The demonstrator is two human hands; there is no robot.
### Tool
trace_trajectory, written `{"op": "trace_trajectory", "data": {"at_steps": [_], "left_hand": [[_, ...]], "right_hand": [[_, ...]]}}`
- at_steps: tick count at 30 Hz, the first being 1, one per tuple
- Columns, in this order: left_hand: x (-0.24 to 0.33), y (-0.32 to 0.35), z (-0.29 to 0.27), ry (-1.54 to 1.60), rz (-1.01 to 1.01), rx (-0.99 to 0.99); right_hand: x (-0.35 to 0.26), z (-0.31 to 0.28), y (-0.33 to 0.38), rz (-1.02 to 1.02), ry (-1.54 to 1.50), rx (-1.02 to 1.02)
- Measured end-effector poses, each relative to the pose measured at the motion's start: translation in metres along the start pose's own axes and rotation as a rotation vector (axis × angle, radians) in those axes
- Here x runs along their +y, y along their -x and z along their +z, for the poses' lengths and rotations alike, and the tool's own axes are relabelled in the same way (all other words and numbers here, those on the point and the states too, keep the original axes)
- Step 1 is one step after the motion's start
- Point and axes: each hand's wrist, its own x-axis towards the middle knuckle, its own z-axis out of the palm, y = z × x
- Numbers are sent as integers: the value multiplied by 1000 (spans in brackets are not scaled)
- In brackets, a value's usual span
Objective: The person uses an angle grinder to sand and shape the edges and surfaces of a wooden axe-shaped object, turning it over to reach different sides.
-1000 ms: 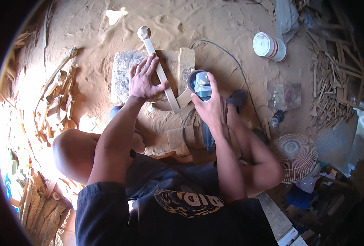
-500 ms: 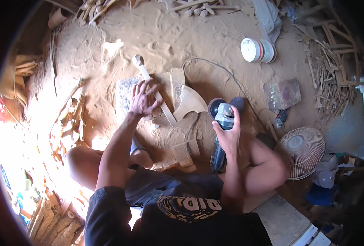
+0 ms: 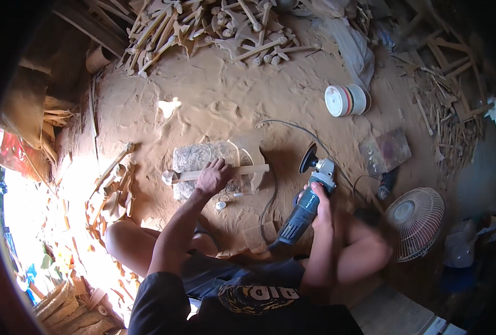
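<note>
My left hand (image 3: pixel 214 177) is closed over a pale wooden stick (image 3: pixel 248 170) with a rounded knob at its left end. The stick lies crosswise on a rough, mottled block (image 3: pixel 195 153) on the sandy ground. A curved flat piece of wood (image 3: pixel 252 146) rests at the block's right end, partly under the stick. My right hand (image 3: pixel 322 205) is wrapped round the body of an angle grinder (image 3: pixel 301 219). Its dark round disc (image 3: pixel 307 158) is tilted up, to the right of the stick and apart from it. Whether the disc is spinning, I cannot tell.
A grey cord (image 3: pixel 292 124) curves over the sand. Right of the grinder are a stained block (image 3: pixel 386 149), a white bucket (image 3: pixel 345 101) on its side and a fan (image 3: pixel 415 223). Carved wooden pieces (image 3: pixel 203 25) heap at the back; more wood scraps (image 3: pixel 111 192) lie left.
The stick has turned from slanting to nearly level, with my left hand now gripping it. The grinder has swung its disc up and away from the curved piece. The view has shifted too.
</note>
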Motion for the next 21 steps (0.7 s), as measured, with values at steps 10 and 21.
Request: {"op": "trace_trajectory", "data": {"at_steps": [10,21], "left_hand": [[-1,-12,-34,416,-331,-390],[-17,-12,-22,416,-287,-471]], "right_hand": [[-37,67,-7,-379,701,27],[14,221,-98,-339,1606,-363]]}}
